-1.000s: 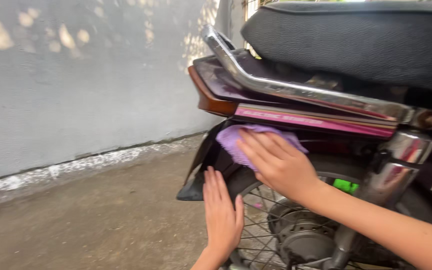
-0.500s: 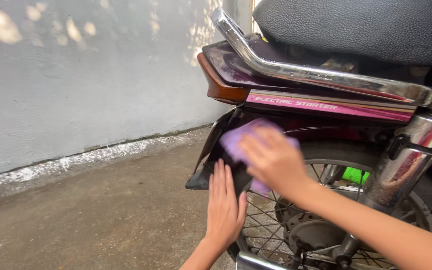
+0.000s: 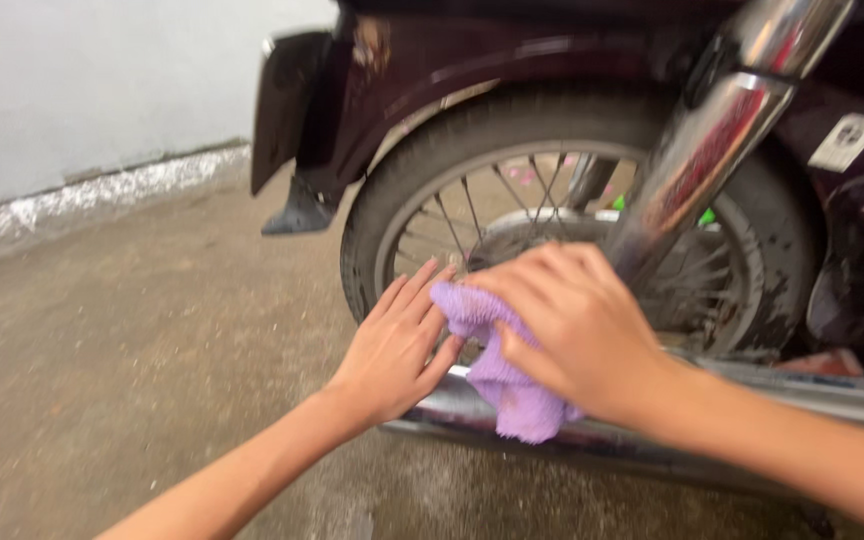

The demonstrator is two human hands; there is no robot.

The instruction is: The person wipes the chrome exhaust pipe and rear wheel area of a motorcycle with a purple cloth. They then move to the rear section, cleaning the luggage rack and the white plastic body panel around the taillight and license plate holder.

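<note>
**Purple cloth pressed on chrome exhaust pipe, two hands**

Right hand curled over purple cloth, fingers bent and closed on its top, bunching it. Cloth under and below right fingers, draped over exhaust pipe, lower end hanging past the pipe. Left hand flat, fingers spread and straight, holding nothing, fingertips touching the cloth's left edge, palm near the pipe end. Cloth judged light, soft, limp, fluffy, easily bunched, no breakage risk; best taken by a wad in the palm, as here. Pipe judged rigid, smooth, likely slippery. Rear wheel just beyond the fingertips, chrome shock absorber above right fingers, mudguard farther off.

Count: one cloth, one pipe, one wheel, two hands.
</note>
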